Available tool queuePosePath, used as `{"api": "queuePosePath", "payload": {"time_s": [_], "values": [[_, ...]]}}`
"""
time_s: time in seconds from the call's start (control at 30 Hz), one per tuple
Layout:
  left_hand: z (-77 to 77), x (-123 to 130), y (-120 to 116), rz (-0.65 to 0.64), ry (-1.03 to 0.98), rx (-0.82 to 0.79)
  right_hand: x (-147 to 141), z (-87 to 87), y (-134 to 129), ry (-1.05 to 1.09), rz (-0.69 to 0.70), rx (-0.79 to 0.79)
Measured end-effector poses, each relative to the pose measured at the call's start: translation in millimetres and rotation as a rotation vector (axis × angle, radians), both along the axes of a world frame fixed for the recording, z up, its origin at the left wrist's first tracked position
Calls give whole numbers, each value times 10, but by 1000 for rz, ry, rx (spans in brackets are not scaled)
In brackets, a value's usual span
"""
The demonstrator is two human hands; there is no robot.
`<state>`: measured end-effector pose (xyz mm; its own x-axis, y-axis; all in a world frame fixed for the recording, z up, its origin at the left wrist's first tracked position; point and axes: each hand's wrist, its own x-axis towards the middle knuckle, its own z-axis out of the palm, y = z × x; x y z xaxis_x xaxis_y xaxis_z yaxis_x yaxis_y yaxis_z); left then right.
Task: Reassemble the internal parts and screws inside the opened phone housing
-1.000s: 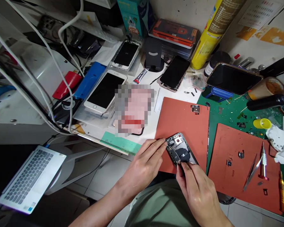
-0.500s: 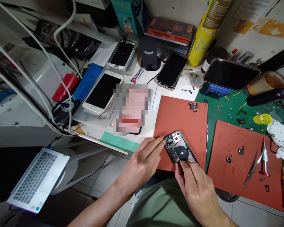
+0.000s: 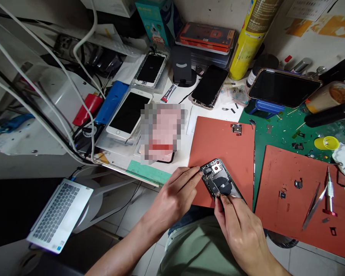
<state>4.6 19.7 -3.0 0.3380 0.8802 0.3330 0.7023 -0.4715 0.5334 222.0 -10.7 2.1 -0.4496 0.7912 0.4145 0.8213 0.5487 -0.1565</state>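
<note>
An opened smartphone, its circuit board, battery and camera module exposed, lies tilted at the near edge of an orange-brown mat. Along its upper left side, the fingertips of my left hand press together against the frame. My right hand grips the lower part, thumb and fingertips pinched at the left edge beside the board. The right fingers cover the phone's lower end, so whether a small part is pinched there is hidden. A small metal part rests near the mat's far right corner.
On a second mat at right are tweezers, a screwdriver and small parts. Several other phones, a glue tube and a yellow can stand or lie behind. A laptop and cables are at left.
The whole scene has shifted slightly to the right in view as the head turned a little. Both hands keep nearly the same hold on the phone.
</note>
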Motion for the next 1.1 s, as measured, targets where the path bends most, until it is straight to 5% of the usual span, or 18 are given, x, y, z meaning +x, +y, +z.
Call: {"api": "queuePosePath", "payload": {"time_s": [1.1], "values": [[24,10,-5,-4,-40,-56,-7,5,-20,-5,0,-18]]}}
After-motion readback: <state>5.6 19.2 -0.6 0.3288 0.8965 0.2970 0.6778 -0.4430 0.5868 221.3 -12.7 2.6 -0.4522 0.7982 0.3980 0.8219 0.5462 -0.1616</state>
